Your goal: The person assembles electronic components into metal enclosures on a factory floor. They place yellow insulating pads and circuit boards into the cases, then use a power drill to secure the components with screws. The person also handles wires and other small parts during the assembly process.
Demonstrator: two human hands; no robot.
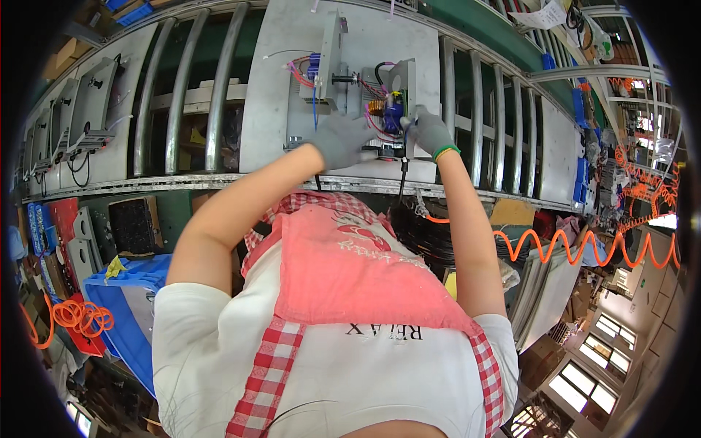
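A grey metal plate (292,87) lies on the roller conveyor, carrying an assembly (380,91) of brackets, a blue part, an orange coil and pink and blue wires. My left hand (342,140), in a grey glove, rests at the plate's near edge, fingers curled on a dark part beside the wires. My right hand (431,131), also gloved with a green cuff, grips the assembly's right side by the blue part. A black cable (402,179) hangs down between my hands.
Conveyor rollers (182,95) run left and right of the plate. More grey brackets (91,106) sit far left. A blue bin (135,306) stands below left, near orange coiled hose (77,317). Another orange coiled hose (584,248) stretches to the right.
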